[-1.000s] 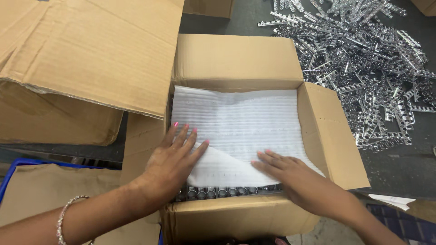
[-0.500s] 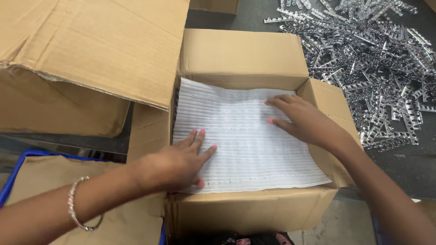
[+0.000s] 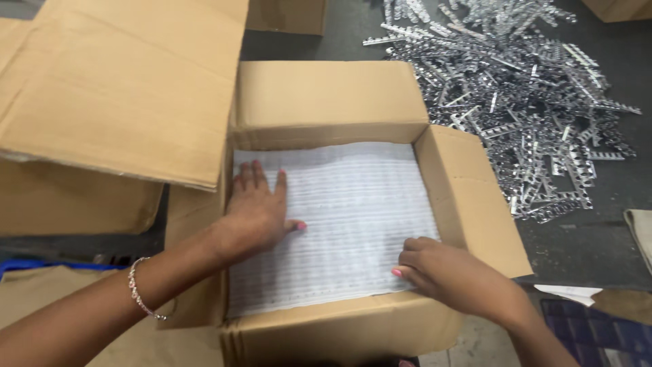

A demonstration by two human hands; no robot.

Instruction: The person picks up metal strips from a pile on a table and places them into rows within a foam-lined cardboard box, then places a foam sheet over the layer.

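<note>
An open cardboard box stands in front of me. A white ribbed foam sheet lies flat inside it and covers what is beneath. My left hand rests palm down on the sheet's left side, fingers spread. My right hand presses on the sheet's near right corner with its fingers curled. Neither hand holds anything.
A large pile of shiny metal strips lies on the dark floor at the right. Another big cardboard box with an open flap stands at the left. A blue-edged bag shows at the lower left.
The foam sheet, first lifted at the near edge over dark parts, now lies flat. My right hand has moved from the far right corner to the near right. My left hand slid forward.
</note>
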